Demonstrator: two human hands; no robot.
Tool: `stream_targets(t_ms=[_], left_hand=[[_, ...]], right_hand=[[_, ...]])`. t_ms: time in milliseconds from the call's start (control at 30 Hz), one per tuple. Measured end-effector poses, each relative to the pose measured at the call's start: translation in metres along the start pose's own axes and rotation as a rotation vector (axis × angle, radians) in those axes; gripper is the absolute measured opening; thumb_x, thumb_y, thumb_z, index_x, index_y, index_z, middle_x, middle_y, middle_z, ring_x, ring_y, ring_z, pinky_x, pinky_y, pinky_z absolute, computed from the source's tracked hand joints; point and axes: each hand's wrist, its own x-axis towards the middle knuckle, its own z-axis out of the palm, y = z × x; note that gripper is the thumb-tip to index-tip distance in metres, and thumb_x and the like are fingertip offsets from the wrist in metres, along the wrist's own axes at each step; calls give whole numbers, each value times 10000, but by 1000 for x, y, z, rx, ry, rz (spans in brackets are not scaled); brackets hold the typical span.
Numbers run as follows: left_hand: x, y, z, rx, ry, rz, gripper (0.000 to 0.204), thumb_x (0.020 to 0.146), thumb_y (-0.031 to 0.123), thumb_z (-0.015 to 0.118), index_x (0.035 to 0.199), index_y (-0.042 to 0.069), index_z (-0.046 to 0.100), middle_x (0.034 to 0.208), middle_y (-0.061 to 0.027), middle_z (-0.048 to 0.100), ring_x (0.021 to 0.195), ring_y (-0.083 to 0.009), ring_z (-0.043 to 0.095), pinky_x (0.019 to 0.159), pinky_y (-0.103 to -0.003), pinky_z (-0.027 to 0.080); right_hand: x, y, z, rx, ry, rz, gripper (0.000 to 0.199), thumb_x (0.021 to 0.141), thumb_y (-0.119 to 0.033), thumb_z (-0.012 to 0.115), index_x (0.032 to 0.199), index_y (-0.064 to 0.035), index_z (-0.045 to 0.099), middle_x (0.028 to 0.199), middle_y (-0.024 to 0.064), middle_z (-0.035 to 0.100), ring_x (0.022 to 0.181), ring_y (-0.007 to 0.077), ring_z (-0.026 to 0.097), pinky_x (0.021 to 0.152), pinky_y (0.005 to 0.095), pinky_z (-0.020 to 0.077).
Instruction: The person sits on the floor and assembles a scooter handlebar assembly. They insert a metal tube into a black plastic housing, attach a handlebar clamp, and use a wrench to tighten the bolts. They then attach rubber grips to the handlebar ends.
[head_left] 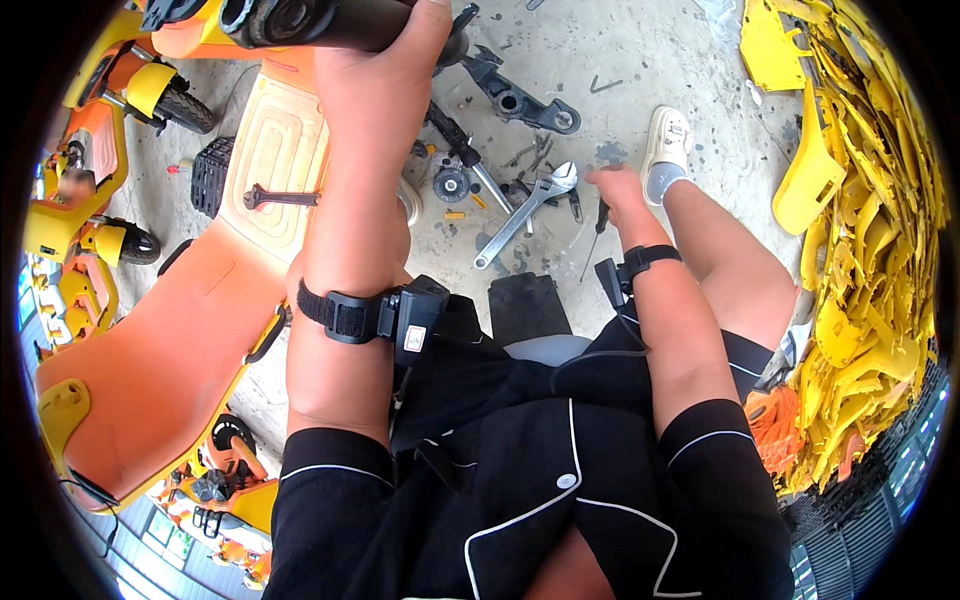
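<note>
At the top of the head view, my left hand (395, 65) is closed around a thick black tube (300, 22) on the front of an orange and yellow scooter (180, 310). My right hand (622, 195) is closed on a screwdriver (601, 218) with a dark handle; its thin shaft points down toward the floor. Close by that hand, a large adjustable wrench (526, 215) lies on the concrete. An open-ended wrench (282, 197) rests on the scooter's footboard, beside my left forearm. A black forked metal part (525, 100) lies on the floor beyond.
A tall heap of yellow plastic panels (850, 250) stands on the right. More yellow scooters (100, 200) line the left side. A round black part (451, 184), a black strut (470, 155) and small yellow pieces (455, 215) lie on the floor. My right foot (668, 140) is nearby.
</note>
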Motion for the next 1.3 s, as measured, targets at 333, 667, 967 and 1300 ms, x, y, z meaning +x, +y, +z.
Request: stream_targets(t_ms=[333,667,967,1300], left_hand=[[-10,2,-2,71,-46,73,241,864,178,775,1008,24,659,926,-54,673,863,-133,622,807,-272,494],[-11,-3,-6,87,1,115,201,847,103,742,999,24,638,945,-60,680,867,-134,627,818,-267,489],[-10,-8,-30,-263,83,-5,245,844,-30,636,1068,-14,539,972,-123,661,981,-226,685,891,-307,504],[-6,-2,-34,-224,176,-110,231,831,53,680,1029,-30,595,937,-100,677,905,-175,654,871,-280,485]], right_hand=[[-8,17,5,14,-170,45,377,740,-74,768,1086,41,672,949,122,693,798,217,637,689,357,502],[-36,-48,-19,228,92,-146,341,871,-191,694,1116,42,645,840,93,652,606,162,560,570,315,449],[-162,-203,-117,894,-108,-882,218,944,-117,631,1082,51,633,846,114,650,576,127,544,609,297,503],[-49,-105,-36,438,53,-281,246,870,-162,664,1029,23,634,798,89,631,598,143,550,565,297,446]])
